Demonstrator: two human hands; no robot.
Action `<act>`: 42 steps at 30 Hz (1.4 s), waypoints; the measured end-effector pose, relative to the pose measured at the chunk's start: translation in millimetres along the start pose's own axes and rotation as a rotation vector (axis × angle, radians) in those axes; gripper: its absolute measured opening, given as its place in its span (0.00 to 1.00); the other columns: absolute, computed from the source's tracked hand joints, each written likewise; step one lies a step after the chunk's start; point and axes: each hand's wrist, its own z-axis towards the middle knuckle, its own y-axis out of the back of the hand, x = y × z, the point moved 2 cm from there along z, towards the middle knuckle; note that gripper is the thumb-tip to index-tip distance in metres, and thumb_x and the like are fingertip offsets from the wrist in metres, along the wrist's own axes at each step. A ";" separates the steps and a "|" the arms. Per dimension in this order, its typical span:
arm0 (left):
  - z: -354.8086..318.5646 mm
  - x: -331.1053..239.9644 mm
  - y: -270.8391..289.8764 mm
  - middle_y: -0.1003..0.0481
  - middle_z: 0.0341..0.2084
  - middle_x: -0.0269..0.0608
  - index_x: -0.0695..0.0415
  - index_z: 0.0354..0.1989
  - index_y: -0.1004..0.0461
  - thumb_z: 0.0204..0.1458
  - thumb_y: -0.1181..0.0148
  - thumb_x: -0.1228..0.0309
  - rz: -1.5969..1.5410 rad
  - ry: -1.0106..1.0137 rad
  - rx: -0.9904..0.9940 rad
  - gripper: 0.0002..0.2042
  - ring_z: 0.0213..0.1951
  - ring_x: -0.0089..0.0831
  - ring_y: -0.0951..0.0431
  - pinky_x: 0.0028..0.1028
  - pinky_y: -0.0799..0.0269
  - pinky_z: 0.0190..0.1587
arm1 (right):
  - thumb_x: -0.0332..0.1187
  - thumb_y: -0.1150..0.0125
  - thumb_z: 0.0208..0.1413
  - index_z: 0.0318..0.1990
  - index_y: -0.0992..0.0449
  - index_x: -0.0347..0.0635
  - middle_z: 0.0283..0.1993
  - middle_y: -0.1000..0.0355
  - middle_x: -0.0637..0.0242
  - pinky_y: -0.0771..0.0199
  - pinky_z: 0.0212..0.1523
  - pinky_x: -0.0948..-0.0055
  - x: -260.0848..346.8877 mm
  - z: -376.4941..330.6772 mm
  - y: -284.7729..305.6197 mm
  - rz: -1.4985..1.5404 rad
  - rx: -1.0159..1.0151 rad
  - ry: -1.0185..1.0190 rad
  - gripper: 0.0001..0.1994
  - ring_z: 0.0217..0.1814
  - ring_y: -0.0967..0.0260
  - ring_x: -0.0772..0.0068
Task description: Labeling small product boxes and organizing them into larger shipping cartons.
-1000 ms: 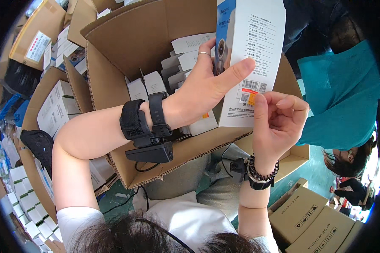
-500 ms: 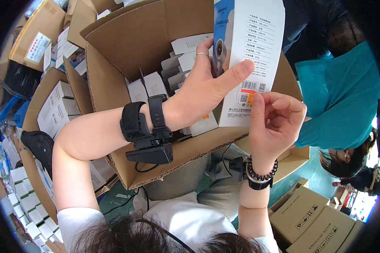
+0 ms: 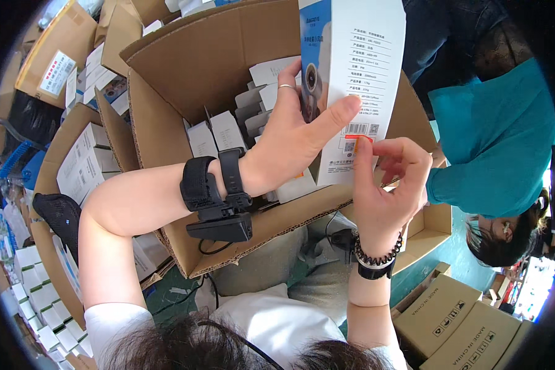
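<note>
Hands [image 3: 287, 148] at white box [image 3: 367, 61], right fingers [image 3: 411, 157] curled.

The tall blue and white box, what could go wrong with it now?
The box is in the left hand above the open carton, so if the grip slipped, it might drop onto the white boxes inside.

The right hand has its thumb at the small red and orange sticker, so a rough rub could perhaps crease it.

The black cable looping below the left wrist might snag on the carton.
</note>
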 end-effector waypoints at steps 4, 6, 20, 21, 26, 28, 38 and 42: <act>-0.5 5.2 -1.3 0.38 0.51 0.44 0.62 0.62 0.60 0.53 0.43 0.58 -0.076 0.012 -0.038 0.38 0.52 0.27 0.35 0.28 0.39 0.55 | 0.28 0.36 0.48 0.47 0.37 0.39 0.37 0.31 0.66 0.34 0.37 0.81 -3.2 8.0 5.4 -0.239 -0.025 -0.008 0.20 0.35 0.35 0.79; 0.2 5.8 -1.3 0.38 0.51 0.47 0.64 0.61 0.66 0.52 0.41 0.58 -0.139 0.031 -0.022 0.42 0.52 0.27 0.36 0.28 0.40 0.55 | 0.32 0.37 0.49 0.50 0.37 0.37 0.44 0.34 0.60 0.35 0.43 0.75 -16.3 8.6 -2.8 -0.017 -0.074 -0.017 0.22 0.44 0.36 0.70; 5.0 -4.1 -5.2 0.38 0.52 0.43 0.60 0.59 0.54 0.41 0.33 0.67 0.211 0.062 0.213 0.40 0.54 0.30 0.36 0.32 0.39 0.56 | 0.36 0.59 0.62 0.59 0.42 0.33 0.54 0.38 0.46 0.41 0.57 0.65 -36.2 9.0 -24.7 0.714 0.074 -0.171 0.21 0.57 0.39 0.55; 4.5 -2.6 3.6 0.39 0.52 0.43 0.59 0.60 0.54 0.41 0.33 0.67 0.258 0.076 0.267 0.41 0.55 0.31 0.37 0.32 0.39 0.57 | 0.36 0.61 0.63 0.60 0.43 0.33 0.55 0.37 0.50 0.41 0.57 0.69 -37.7 7.1 -27.4 0.672 0.049 -0.156 0.21 0.58 0.40 0.61; -1.8 3.4 -3.4 0.41 0.54 0.43 0.58 0.62 0.54 0.43 0.36 0.63 0.223 0.023 0.376 0.40 0.57 0.32 0.40 0.34 0.43 0.59 | 0.39 0.59 0.63 0.61 0.44 0.36 0.51 0.35 0.51 0.37 0.54 0.69 -54.3 4.9 -12.2 0.684 -0.017 -0.126 0.23 0.54 0.37 0.61; -1.5 -2.5 -5.5 0.41 0.55 0.43 0.57 0.63 0.55 0.45 0.38 0.62 0.015 0.006 0.297 0.40 0.58 0.33 0.40 0.34 0.44 0.59 | 0.41 0.56 0.61 0.61 0.44 0.37 0.50 0.35 0.51 0.36 0.52 0.68 -50.7 9.1 -6.5 0.765 -0.001 -0.104 0.24 0.53 0.35 0.59; -2.9 2.8 5.2 0.41 0.55 0.42 0.57 0.63 0.55 0.49 0.41 0.62 0.216 0.112 0.253 0.36 0.56 0.32 0.38 0.33 0.42 0.58 | 0.50 0.45 0.53 0.61 0.44 0.36 0.50 0.35 0.48 0.33 0.51 0.65 -38.1 -8.5 0.2 0.579 0.076 -0.068 0.34 0.52 0.35 0.56; -4.8 3.6 1.7 0.41 0.54 0.43 0.58 0.63 0.57 0.48 0.40 0.65 0.199 0.046 0.269 0.38 0.55 0.31 0.38 0.32 0.40 0.57 | 0.51 0.38 0.46 0.61 0.46 0.35 0.50 0.36 0.45 0.32 0.51 0.65 -25.0 -9.2 7.1 0.495 0.047 -0.083 0.40 0.52 0.35 0.54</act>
